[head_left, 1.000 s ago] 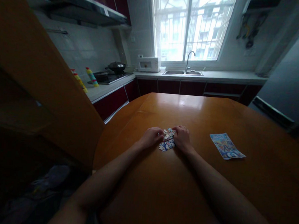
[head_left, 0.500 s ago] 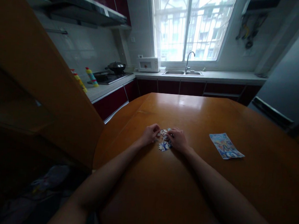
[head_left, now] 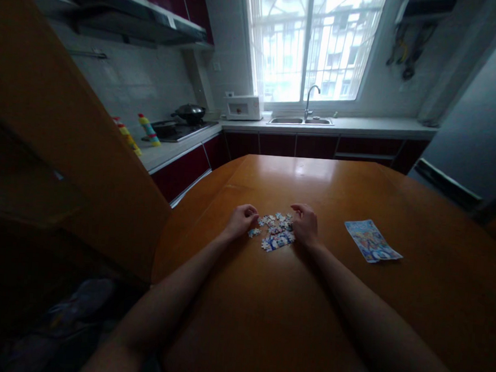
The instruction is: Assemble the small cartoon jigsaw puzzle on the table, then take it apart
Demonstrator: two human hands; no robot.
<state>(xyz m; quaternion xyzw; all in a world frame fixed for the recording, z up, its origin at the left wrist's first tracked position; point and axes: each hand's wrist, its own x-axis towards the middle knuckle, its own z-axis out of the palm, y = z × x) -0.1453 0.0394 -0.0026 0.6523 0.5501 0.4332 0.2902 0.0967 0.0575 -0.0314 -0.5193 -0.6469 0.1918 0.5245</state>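
Jigsaw puzzle pieces [head_left: 271, 220] lie loose on the wooden table between my two hands. Nearest me, a joined blue-and-white section of the puzzle [head_left: 278, 241] lies flat. My left hand [head_left: 240, 219] rests at the left of the pieces with its fingers curled together; whether a piece is between the fingertips is too small to tell. A few pieces lie just below those fingertips. At the right side of the pile is my right hand [head_left: 306, 224], fingers stretched forward and a little apart, its edge beside the joined section. No piece shows in it.
A colourful picture sheet [head_left: 372, 241] lies on the table [head_left: 239, 310] to the right. Beyond the table are a counter with a sink [head_left: 301, 121], a white microwave [head_left: 244, 107] and a wok [head_left: 190, 112] on the stove. A wooden panel [head_left: 77, 134] stands close at left.
My hands have moved apart, left hand leftward and right hand rightward, uncovering more of the pieces and the joined section. The right fingers have opened from a closed grip.
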